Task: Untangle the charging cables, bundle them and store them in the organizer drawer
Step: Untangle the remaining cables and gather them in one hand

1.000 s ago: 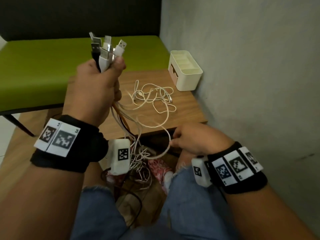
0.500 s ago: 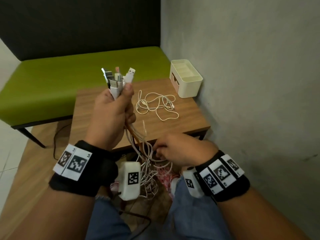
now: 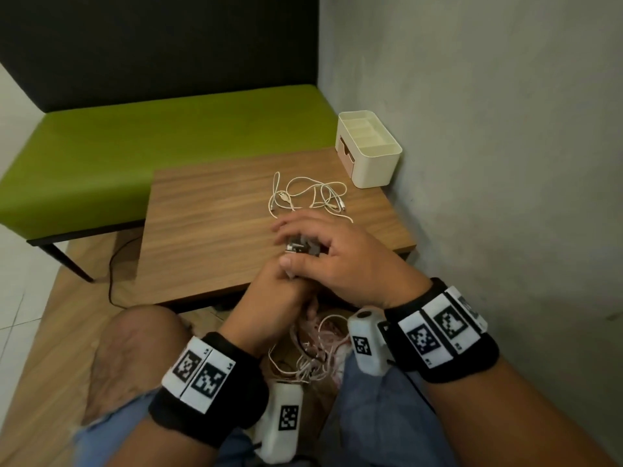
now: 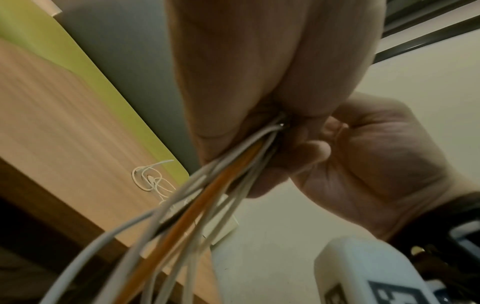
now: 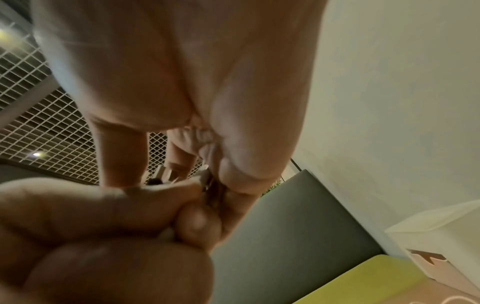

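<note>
The left hand (image 3: pixel 276 298) is closed in a fist around a gathered bunch of cables (image 4: pixel 207 185), white strands with one orange strand among them, which leave the underside of the fist and trail down. Right on top of that fist, the right hand (image 3: pixel 340 261) curls over the USB plug ends (image 3: pixel 301 247) that stick out above the left fingers, thumb at the near side and fingers arched over the far side; it appears to be cupping or levelling the plugs, though the head view is blurred there and whether it truly pinches them cannot be told for sure. Below the hands, between the knees, the rest of the bunch hangs as a loose snarl of white and pinkish cable (image 3: pixel 313 352), so this lot looks gathered at one end but not yet combed out or coiled. Just beyond the fingertips, a separate white cable (image 3: pixel 310 197) lies in slack loops on the wooden table (image 3: pixel 209 217): it seems freed from the others, yet it is not wound or tied. Further out from the fingers, to their right against the grey wall (image 3: pixel 488 163), stands the cream organizer (image 3: pixel 369 148), its top trays showing nothing inside and its pinkish drawer (image 3: pixel 345 153) apparently shut. By this reading the work is in its early half: bundling is under way, storing has not begun.
</note>
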The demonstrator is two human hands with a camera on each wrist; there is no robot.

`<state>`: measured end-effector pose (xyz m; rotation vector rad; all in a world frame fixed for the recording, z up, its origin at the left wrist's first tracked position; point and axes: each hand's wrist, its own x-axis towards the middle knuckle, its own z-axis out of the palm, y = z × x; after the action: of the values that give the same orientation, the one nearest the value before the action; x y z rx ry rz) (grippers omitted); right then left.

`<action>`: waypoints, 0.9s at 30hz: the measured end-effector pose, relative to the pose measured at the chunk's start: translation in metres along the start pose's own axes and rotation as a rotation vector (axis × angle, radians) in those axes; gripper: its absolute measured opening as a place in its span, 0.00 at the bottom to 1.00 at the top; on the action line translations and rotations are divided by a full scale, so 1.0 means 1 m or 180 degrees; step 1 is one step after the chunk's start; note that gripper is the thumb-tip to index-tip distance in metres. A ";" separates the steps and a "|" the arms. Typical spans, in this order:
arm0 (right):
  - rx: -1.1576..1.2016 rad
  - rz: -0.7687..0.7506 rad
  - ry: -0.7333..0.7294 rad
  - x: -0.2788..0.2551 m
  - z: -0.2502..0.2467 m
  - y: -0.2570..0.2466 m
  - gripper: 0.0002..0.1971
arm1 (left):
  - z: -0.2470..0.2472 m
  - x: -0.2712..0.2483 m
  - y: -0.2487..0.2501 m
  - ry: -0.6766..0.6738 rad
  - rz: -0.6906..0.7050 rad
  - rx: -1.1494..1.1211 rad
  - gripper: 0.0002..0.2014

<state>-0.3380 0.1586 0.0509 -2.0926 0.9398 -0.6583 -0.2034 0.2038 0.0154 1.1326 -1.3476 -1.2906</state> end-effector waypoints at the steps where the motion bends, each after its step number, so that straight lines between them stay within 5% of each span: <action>1: -0.0037 -0.0038 -0.0013 0.000 0.000 0.000 0.12 | -0.001 -0.001 0.000 0.0012 0.0007 -0.0057 0.08; 14: -0.0008 -0.0065 -0.0005 0.003 0.007 -0.011 0.20 | -0.010 -0.006 0.001 0.0045 0.0140 -0.0236 0.10; 20: 0.1886 0.0634 -0.0284 -0.010 0.019 0.017 0.46 | -0.025 -0.003 0.010 0.0407 0.0170 -0.0538 0.12; 24: 0.1516 0.0860 -0.0916 -0.022 0.050 0.023 0.29 | -0.033 0.007 0.017 0.0683 0.0312 -0.0863 0.15; 27: 0.1048 0.1031 -0.0752 -0.024 0.063 0.023 0.21 | -0.038 0.009 0.024 0.0643 0.0333 -0.0753 0.13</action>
<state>-0.3179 0.1928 -0.0085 -1.6393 0.9368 -0.3590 -0.1679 0.1895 0.0401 0.9865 -1.0612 -1.1905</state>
